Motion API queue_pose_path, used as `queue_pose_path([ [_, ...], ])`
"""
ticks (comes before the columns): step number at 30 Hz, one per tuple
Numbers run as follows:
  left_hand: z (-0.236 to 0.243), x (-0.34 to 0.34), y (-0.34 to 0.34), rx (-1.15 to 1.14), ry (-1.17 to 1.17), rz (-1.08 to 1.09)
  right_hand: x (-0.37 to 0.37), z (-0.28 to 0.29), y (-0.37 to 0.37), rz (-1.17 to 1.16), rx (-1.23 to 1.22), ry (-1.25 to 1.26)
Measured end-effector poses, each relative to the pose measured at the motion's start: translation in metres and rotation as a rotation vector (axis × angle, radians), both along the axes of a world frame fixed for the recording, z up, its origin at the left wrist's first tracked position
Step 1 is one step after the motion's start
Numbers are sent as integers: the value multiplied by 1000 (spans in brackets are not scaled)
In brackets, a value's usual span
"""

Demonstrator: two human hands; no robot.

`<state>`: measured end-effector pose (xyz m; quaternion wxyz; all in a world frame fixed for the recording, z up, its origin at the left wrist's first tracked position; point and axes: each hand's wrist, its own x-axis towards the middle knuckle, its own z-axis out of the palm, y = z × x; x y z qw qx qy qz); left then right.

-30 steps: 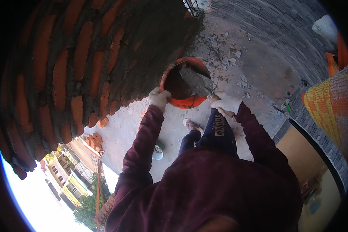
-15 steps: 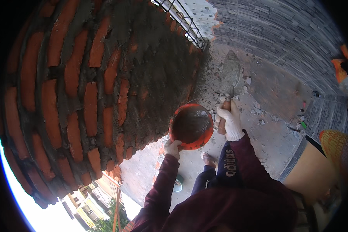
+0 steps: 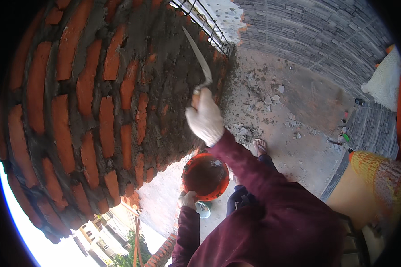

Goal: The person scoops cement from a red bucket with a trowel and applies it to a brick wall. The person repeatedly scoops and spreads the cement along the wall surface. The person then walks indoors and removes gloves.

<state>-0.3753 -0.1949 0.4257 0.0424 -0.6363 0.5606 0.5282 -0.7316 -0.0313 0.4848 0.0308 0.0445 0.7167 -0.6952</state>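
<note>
The right hand (image 3: 205, 116) clenches the mason's trowel (image 3: 199, 58) ahead, by the brick wall (image 3: 89, 91), while the left hand (image 3: 188, 200) pinches the orange bucket (image 3: 216, 194) beyond it, one-sidedly enough to slip and spill mortar (image 3: 204, 176)

The right grip (image 3: 206, 119), previously beside the orange bucket (image 3: 214, 196), is now reaching in front of the mortar-covered brick wall (image 3: 89, 71). Its trowel (image 3: 201, 57) is showing a narrow edge instead of a broad, mortar-laden face. A second foot (image 3: 259, 145) is appearing near the rubble (image 3: 242, 132).
</note>
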Motion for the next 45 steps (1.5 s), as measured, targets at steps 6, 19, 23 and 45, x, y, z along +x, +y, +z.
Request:
queue_pose_path([
  [6, -14, -38, 15, 38, 0, -51, 144, -117, 164, 1052, 387, -208],
  [19, -92, -153, 45, 35, 245, -436, 103, -220, 153, 1062, 505, -603],
  [23, -82, -182, 54, 158, 245, -387, 106, -186, 209, 862, 118, -851],
  [45, -184, -238, 33, 200, 188, -208, 66, -214, 219, 855, -204, -810],
])
